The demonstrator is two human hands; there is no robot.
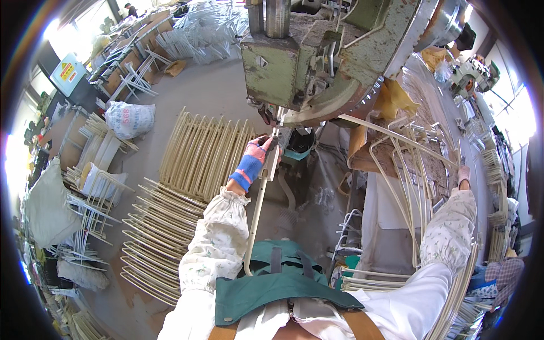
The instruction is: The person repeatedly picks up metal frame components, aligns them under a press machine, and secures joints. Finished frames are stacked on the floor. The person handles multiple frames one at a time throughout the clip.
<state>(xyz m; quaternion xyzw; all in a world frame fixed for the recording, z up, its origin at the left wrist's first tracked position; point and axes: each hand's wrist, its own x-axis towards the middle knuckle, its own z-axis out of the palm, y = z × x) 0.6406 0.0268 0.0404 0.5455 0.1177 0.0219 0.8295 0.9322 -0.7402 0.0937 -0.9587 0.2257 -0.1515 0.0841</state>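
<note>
My left hand (253,161), in a pink and blue glove, is closed round a cream bent metal tube (258,212) just under the head of a green press machine (272,71). The tube's upper end meets the press, and its lower bend lies by my green apron (283,292). Out to the far right, my right hand (463,173), in a pale pink glove, is closed at the corner of another cream bent tube (408,139). Its fingers are partly hidden. That tube rests among several similar frames (399,187) on a worn bench (428,113).
Rows of cream bent tubes (204,153) lie on the floor to the left, with a second stack (161,243) nearer me. A white sack (130,120) and piled white frames (195,37) stand farther back. A dark bin (299,141) sits under the press. Another person (504,277) is at the right.
</note>
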